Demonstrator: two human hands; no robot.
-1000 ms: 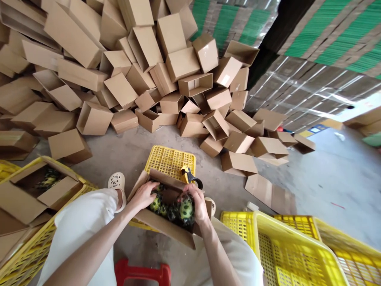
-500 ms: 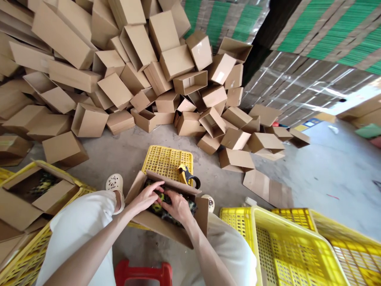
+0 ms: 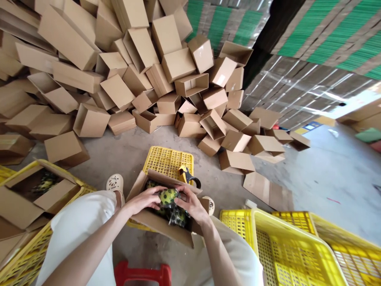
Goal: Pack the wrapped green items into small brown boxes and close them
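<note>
An open cardboard box (image 3: pixel 163 228) rests on an upturned yellow crate (image 3: pixel 162 159) between my knees. Inside lie several dark, plastic-wrapped items (image 3: pixel 178 217). One green item with black spots (image 3: pixel 168 197) is raised at the box's middle, with my left hand (image 3: pixel 145 200) gripping its left end. My right hand (image 3: pixel 190 201) has thumb and fingers around its right end. On the crate behind the box sits a yellow and black tape dispenser (image 3: pixel 189 176).
Loose cardboard boxes (image 3: pixel 117 92) are heaped ahead. Yellow crates (image 3: pixel 293 254) stand at the right. At the left, another crate (image 3: pixel 32 246) holds an open box (image 3: pixel 18 206) with similar items. A red stool (image 3: pixel 143 274) is below.
Both hands have come up slightly from among the packed items, and the green spotted item now shows between them. My right hand has shifted right and its fingers have closed on the item.
</note>
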